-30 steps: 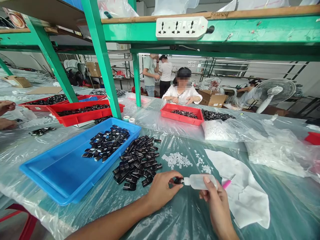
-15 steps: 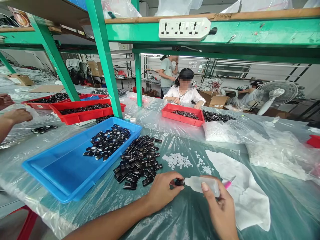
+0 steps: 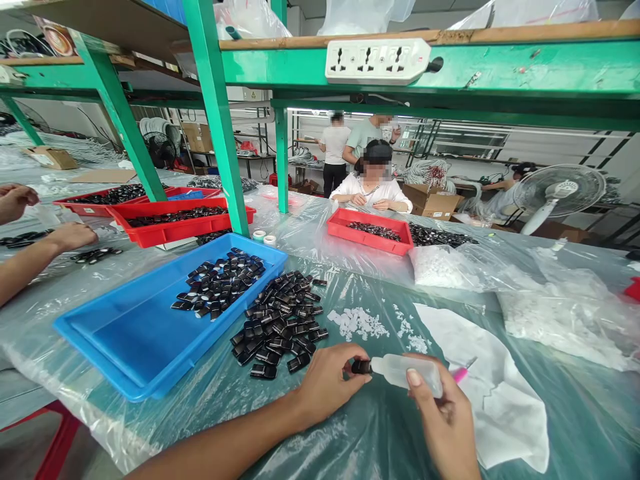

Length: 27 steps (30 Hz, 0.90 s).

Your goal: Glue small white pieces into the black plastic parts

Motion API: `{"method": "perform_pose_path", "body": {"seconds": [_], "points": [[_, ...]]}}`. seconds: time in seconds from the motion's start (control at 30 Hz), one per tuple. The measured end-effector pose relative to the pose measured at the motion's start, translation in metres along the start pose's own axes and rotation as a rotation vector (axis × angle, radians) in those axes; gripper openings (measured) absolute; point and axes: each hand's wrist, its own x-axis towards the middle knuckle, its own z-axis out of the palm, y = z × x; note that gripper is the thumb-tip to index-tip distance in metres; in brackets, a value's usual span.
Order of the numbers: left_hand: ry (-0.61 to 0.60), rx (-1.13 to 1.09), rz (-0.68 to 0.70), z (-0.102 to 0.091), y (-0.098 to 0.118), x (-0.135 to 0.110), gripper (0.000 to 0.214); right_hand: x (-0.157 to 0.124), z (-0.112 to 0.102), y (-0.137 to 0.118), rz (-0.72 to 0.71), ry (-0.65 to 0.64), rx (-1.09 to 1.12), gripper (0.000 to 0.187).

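A small black piece [image 3: 361,367] is above the near part of the worktop [image 3: 350,447], pinched in the fingers of the left hand [image 3: 330,381]. At its right end is the nozzle of a translucent bottle [image 3: 407,372], grasped by the fingers of the right hand [image 3: 445,417].

Clear plastic sheeting covers the green worktop. On it lie a heap of black pieces [image 3: 283,317], white bits [image 3: 357,323] and a white sheet [image 3: 505,393] with a pink tool [image 3: 461,375].

A power strip [image 3: 377,60] is on the green frame [image 3: 500,67] overhead; across the worktop sits a person in white [image 3: 373,190], and a fan [image 3: 560,193] stands at right.

A blue tray [image 3: 125,333] holds black pieces toward its far end; red trays beyond hold dark pieces, and clear bags hold white material.
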Motion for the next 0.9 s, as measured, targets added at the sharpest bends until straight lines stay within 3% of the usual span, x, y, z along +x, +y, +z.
{"method": "perform_pose_path", "body": {"seconds": [0.1, 0.27, 0.6, 0.9], "points": [[0.0, 0.001, 0.001, 0.0005, -0.0006, -0.0003, 0.012, -0.0002, -0.0008, -0.0003, 0.012, -0.002, -0.008, 0.04], [-0.016, -0.005, -0.001, 0.0012, -0.0049, 0.0, 0.032, -0.0017, -0.0021, -0.0019, 0.045, -0.03, -0.023, 0.04], [-0.048, -0.073, 0.066, 0.0009, -0.0043, 0.0017, 0.016, -0.002, -0.0018, -0.0007, 0.02, 0.007, -0.013, 0.043], [-0.076, -0.051, 0.025, 0.0026, -0.0081, 0.0001, 0.018, -0.0008, -0.0015, 0.0, 0.038, 0.014, -0.018, 0.044]]}}
